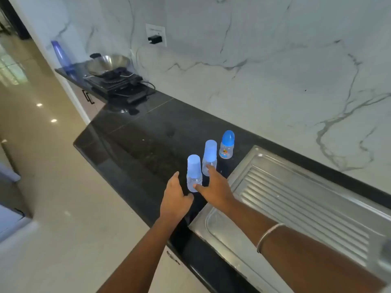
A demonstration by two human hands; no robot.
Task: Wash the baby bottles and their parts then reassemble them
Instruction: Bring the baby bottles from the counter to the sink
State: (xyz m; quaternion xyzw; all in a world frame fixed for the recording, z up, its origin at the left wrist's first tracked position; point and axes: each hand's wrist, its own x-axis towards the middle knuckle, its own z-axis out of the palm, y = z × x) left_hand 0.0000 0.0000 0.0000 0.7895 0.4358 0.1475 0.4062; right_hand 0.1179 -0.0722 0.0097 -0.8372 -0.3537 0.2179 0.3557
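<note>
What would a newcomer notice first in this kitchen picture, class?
Three capped baby bottles stand upright on the black countertop beside the steel drainboard: the nearest bottle, the middle bottle and the farthest bottle, which has a darker blue domed cap. The left hand and right hand reach in around the nearest one. At the counter's far end a steel wok sits on a stove.

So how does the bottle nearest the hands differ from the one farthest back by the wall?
The nearest bottle has a pale, straight-sided, flat-topped cap; the farthest bottle has a deeper blue domed cap. The farthest shows a colourful print on its body; the nearest looks plain. The nearest sits between both hands; the farthest stands alone. Both stand upright and capped on the black counter.
</note>
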